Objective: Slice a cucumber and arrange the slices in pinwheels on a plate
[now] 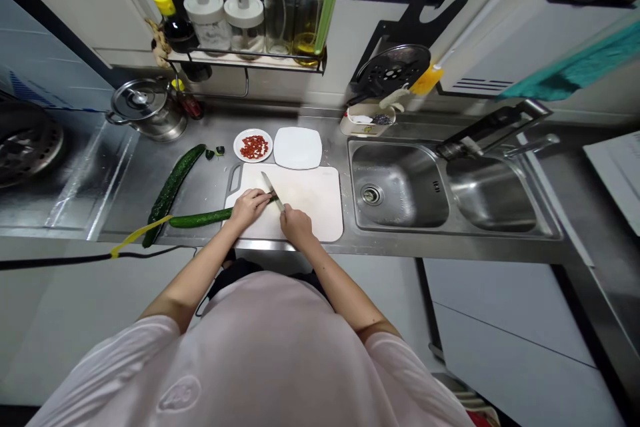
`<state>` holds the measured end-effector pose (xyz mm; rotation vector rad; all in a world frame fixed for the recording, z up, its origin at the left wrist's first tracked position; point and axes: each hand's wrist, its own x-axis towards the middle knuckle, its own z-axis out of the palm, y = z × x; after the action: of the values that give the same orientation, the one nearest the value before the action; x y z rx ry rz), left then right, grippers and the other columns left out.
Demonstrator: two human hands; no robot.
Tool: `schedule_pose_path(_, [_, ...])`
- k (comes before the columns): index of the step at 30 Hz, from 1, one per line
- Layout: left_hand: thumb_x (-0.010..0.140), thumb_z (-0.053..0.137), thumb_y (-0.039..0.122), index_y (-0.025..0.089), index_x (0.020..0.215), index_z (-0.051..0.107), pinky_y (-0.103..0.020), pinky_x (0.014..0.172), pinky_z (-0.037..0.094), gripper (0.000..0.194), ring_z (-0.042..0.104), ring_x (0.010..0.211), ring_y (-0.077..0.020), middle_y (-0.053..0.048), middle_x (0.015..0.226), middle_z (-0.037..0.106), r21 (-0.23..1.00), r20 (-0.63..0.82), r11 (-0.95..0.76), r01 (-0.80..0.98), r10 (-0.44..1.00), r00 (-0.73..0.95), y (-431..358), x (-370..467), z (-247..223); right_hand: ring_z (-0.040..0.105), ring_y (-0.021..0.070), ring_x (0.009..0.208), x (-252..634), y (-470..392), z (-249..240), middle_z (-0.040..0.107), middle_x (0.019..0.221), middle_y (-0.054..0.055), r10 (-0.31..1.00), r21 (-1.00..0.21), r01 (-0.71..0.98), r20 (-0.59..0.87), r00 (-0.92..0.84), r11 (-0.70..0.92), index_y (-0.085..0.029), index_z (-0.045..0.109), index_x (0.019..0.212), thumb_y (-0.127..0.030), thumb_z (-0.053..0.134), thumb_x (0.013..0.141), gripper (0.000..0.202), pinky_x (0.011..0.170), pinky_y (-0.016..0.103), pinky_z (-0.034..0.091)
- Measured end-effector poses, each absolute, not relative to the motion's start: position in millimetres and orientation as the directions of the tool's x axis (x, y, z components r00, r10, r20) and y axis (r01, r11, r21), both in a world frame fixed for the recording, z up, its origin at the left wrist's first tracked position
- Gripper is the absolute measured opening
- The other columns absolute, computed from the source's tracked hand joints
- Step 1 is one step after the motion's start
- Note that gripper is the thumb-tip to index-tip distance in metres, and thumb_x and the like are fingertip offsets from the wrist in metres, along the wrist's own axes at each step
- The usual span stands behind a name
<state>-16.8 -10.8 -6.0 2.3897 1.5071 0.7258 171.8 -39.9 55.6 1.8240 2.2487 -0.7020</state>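
Steel counter (204,181): cutting board (320,208) near front edge.
Held cucumber (200,219): lying partly on board, one end at knife (271,187); long stretch uncut.
Left hand (249,208): curled over held cucumber.
Right hand (296,224): closed round knife handle.
Scraps (209,155): two, probably trimmed ends; no slices visible.
Second cucumber (175,185): off board, apparently whole.

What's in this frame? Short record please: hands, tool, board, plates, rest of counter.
left hand: on the held cucumber, steadying it
right hand: grip closed on the knife handle
knife: blade at the held cucumber's right end
cutting board: white, under both hands
round plate: red chopped pieces on it, beyond the board
square plate: white, right of the round plate
counter left: second cucumber, lidded pot
counter right: double-basin sink
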Motion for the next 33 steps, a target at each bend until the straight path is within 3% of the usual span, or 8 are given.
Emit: schedule_pose_path(33, [0.094, 0.045, 0.034, 0.024, 0.103, 0.070, -0.033, 0.085, 0.046, 0.028, 0.057, 0.093, -0.0183, -0.006, 0.101, 0.065, 0.460, 0.239, -0.439, 0.772, 0.898, 0.369, -6, -15, -1, 0.064, 0.0238, 0.091, 184, -51, 62, 0.067, 0.097, 0.013, 0.838, -0.276, 0.947, -0.466, -0.284, 0.167, -0.016, 0.050, 0.114, -0.019, 0.034, 0.095, 0.025, 0.075, 0.031, 0.045])
